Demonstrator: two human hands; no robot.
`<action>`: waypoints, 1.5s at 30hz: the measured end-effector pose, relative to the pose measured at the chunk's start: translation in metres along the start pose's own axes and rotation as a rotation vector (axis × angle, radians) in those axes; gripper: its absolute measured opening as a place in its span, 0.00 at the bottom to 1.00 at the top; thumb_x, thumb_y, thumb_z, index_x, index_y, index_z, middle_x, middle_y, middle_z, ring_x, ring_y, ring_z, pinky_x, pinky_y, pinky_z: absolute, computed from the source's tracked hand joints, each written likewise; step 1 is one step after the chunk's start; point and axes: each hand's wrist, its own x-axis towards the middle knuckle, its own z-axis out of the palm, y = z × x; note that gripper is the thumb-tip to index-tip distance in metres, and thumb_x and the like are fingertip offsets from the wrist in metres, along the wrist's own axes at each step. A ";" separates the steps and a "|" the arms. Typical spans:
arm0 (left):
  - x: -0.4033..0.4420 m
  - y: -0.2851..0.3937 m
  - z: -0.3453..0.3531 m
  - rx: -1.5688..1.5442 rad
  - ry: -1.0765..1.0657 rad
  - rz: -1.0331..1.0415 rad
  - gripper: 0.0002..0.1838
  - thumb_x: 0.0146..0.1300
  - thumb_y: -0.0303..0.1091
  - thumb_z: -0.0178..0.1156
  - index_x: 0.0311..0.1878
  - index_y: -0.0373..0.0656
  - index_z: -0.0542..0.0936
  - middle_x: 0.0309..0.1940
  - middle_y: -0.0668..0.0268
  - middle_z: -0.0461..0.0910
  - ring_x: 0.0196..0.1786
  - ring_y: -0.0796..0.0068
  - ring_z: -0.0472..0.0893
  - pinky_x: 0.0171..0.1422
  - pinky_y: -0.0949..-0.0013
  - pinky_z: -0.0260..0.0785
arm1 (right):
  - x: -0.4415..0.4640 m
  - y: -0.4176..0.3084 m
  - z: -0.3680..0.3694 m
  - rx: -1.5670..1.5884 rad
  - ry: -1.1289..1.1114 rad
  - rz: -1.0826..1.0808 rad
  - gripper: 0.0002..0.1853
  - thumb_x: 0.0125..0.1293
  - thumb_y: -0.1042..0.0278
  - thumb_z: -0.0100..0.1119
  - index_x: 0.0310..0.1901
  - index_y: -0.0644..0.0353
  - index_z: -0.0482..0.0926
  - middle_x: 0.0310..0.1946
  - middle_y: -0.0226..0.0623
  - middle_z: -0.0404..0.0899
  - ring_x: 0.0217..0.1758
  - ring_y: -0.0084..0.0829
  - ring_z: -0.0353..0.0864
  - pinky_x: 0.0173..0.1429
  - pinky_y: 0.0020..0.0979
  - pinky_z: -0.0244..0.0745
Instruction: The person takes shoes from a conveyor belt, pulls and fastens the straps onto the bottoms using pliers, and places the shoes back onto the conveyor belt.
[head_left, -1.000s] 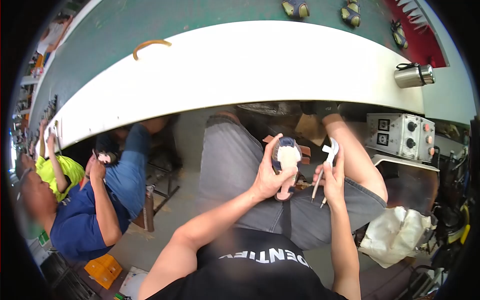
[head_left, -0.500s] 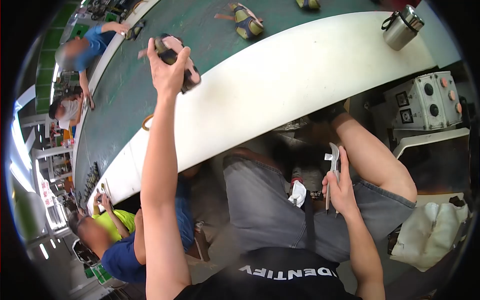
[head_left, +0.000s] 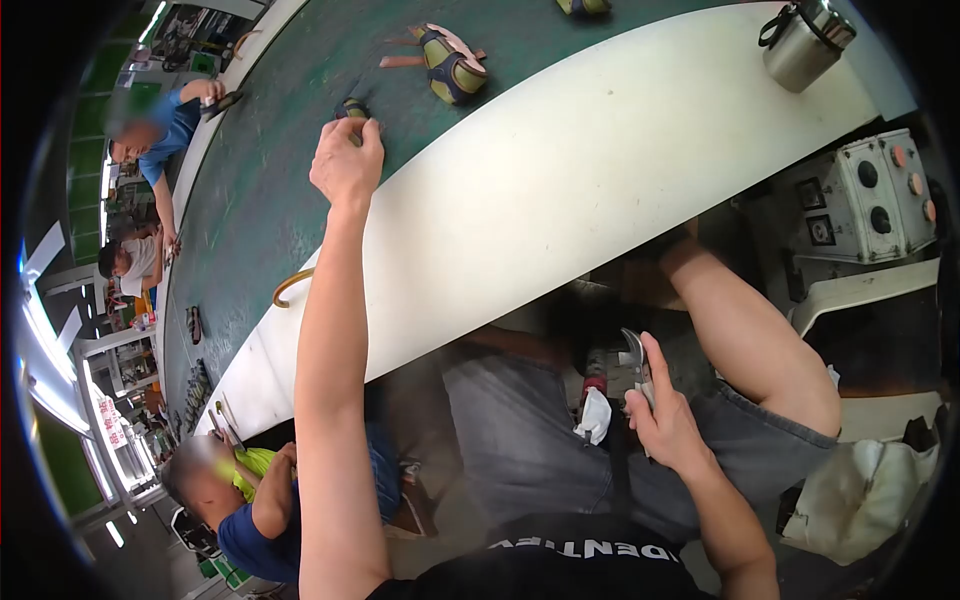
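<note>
My left hand [head_left: 347, 165] reaches over the green belt with its fingers curled closed around an olive and dark shoe [head_left: 352, 108]. Much of that shoe is hidden behind the fingers. Farther along the belt lies another olive and navy shoe [head_left: 452, 72] with pinkish straps, apart from my hand. Low over my lap, my right hand [head_left: 668, 420] grips metal pincers [head_left: 636, 352], their curved jaws pointing up and away from me. The palm covers part of their handles.
A white curved table edge [head_left: 500, 200] borders the belt [head_left: 260, 170]. On it stands a steel bottle [head_left: 805, 50]; a control box [head_left: 880, 195] is at the right. One more shoe [head_left: 583, 7] lies at the top. Other people [head_left: 165, 130] sit along the left.
My left hand has turned over, its fingers closing in, and the shoe has become mostly hidden. The shoe beyond has shifted left. My right hand and the pincers have lowered and tilted.
</note>
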 end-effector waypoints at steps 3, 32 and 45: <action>0.014 0.035 0.008 -0.194 -0.081 -0.108 0.31 0.60 0.63 0.63 0.56 0.49 0.85 0.57 0.63 0.85 0.61 0.58 0.83 0.65 0.57 0.73 | 0.000 -0.004 0.000 -0.026 -0.029 0.028 0.42 0.74 0.68 0.54 0.83 0.50 0.43 0.44 0.59 0.85 0.46 0.66 0.83 0.52 0.51 0.77; -0.262 0.065 -0.081 -1.976 -0.727 -0.346 0.52 0.45 0.25 0.64 0.79 0.42 0.57 0.70 0.51 0.70 0.72 0.47 0.73 0.74 0.48 0.69 | 0.000 -0.013 0.002 0.354 0.010 -0.073 0.21 0.73 0.72 0.60 0.62 0.63 0.65 0.33 0.34 0.78 0.30 0.22 0.81 0.36 0.26 0.80; -0.346 0.093 -0.118 -2.258 -0.551 -0.489 0.36 0.76 0.53 0.50 0.77 0.41 0.56 0.67 0.56 0.69 0.70 0.62 0.71 0.76 0.57 0.65 | -0.015 -0.014 0.048 0.567 0.015 -0.285 0.37 0.60 0.66 0.80 0.63 0.58 0.64 0.40 0.28 0.77 0.36 0.22 0.80 0.40 0.25 0.77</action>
